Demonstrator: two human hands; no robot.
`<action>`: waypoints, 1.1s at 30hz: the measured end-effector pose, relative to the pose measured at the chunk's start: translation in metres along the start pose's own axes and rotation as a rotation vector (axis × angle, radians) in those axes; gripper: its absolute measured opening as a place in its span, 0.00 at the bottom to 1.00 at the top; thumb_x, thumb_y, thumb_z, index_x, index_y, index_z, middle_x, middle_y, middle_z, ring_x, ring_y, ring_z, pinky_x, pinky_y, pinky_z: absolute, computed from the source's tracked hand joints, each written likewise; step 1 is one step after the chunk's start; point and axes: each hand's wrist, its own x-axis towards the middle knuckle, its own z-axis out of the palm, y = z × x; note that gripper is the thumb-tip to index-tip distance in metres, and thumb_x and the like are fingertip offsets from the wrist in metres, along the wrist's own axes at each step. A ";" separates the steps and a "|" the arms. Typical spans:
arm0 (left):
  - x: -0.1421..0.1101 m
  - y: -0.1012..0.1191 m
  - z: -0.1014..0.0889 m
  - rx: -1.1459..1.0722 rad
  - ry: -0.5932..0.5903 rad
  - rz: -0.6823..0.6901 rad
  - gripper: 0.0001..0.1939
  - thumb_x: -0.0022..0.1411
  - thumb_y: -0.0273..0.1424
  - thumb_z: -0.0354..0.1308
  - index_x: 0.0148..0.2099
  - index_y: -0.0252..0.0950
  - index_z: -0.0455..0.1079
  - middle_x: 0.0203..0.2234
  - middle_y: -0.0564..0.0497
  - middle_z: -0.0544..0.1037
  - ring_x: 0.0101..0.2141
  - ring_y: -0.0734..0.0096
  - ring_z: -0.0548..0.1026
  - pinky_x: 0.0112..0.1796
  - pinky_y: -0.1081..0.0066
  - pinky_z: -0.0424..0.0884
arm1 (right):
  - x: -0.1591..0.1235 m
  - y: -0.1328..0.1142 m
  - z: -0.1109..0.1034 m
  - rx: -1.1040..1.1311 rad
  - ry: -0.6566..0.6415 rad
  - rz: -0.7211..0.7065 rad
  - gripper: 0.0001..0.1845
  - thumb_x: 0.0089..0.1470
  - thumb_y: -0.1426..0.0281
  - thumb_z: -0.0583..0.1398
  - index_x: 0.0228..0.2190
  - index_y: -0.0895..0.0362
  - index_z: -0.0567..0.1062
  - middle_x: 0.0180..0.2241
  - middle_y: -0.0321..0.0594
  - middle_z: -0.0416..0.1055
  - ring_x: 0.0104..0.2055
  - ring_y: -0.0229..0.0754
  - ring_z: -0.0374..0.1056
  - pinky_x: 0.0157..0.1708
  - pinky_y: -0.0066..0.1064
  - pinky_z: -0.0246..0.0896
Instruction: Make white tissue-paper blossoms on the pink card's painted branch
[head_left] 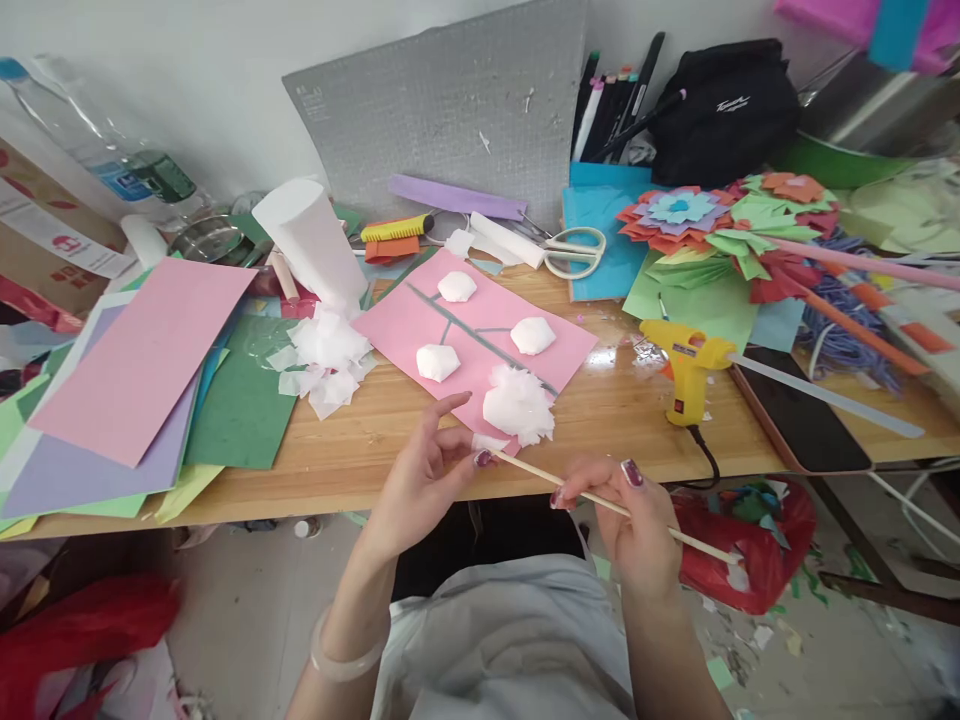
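Left fingers (481, 458) pinch white tissue at the stick's (570, 485) tip; right fingers (592, 490) clamp its middle, before the pink card (495, 300)!

gap right of pink card (566, 345), then glue gun (687, 372)

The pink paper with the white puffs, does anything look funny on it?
Yes. The puff nearest the left hand, the shaggy one, has ragged edges, while the three smooth puffs don't. It looks like the odd one out, but may be meant that way. I see nothing spilled on the pink paper.
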 end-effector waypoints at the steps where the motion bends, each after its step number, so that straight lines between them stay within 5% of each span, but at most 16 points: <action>1: 0.001 -0.001 0.001 -0.010 0.011 0.006 0.29 0.65 0.31 0.62 0.63 0.39 0.55 0.32 0.53 0.79 0.37 0.71 0.78 0.46 0.68 0.71 | 0.001 -0.001 0.000 0.025 0.022 -0.028 0.28 0.65 0.57 0.51 0.24 0.56 0.80 0.20 0.41 0.72 0.25 0.40 0.68 0.25 0.33 0.63; 4: 0.001 -0.004 0.003 -0.044 0.024 0.020 0.27 0.67 0.31 0.60 0.63 0.39 0.55 0.33 0.52 0.80 0.38 0.70 0.79 0.47 0.67 0.71 | 0.004 -0.004 0.001 0.074 0.089 -0.068 0.27 0.66 0.58 0.50 0.24 0.56 0.81 0.19 0.40 0.73 0.24 0.40 0.68 0.25 0.32 0.63; 13: 0.006 0.001 0.009 0.070 -0.019 -0.028 0.19 0.71 0.32 0.54 0.61 0.37 0.57 0.36 0.48 0.80 0.42 0.68 0.76 0.49 0.65 0.68 | 0.010 -0.001 -0.002 0.114 0.022 0.046 0.30 0.66 0.57 0.49 0.22 0.56 0.80 0.18 0.41 0.72 0.23 0.40 0.68 0.24 0.33 0.64; 19: 0.006 -0.002 0.012 0.063 -0.118 -0.009 0.06 0.74 0.29 0.48 0.51 0.39 0.57 0.45 0.45 0.80 0.42 0.72 0.75 0.47 0.68 0.69 | 0.011 -0.002 -0.005 0.105 0.006 0.041 0.29 0.65 0.57 0.49 0.23 0.55 0.80 0.18 0.41 0.73 0.23 0.41 0.69 0.24 0.34 0.64; 27: 0.006 0.004 0.016 0.023 -0.191 -0.043 0.12 0.74 0.29 0.48 0.57 0.41 0.55 0.50 0.44 0.78 0.46 0.70 0.75 0.49 0.65 0.70 | 0.009 -0.004 -0.010 0.049 0.017 -0.014 0.29 0.66 0.58 0.49 0.24 0.55 0.81 0.19 0.40 0.74 0.24 0.41 0.69 0.26 0.34 0.64; 33: 0.007 0.007 0.021 0.199 -0.090 -0.035 0.15 0.74 0.32 0.47 0.61 0.40 0.54 0.48 0.43 0.81 0.52 0.65 0.74 0.53 0.61 0.67 | 0.005 -0.005 -0.011 0.011 0.024 -0.043 0.28 0.67 0.60 0.48 0.25 0.54 0.81 0.21 0.40 0.76 0.25 0.41 0.69 0.26 0.34 0.63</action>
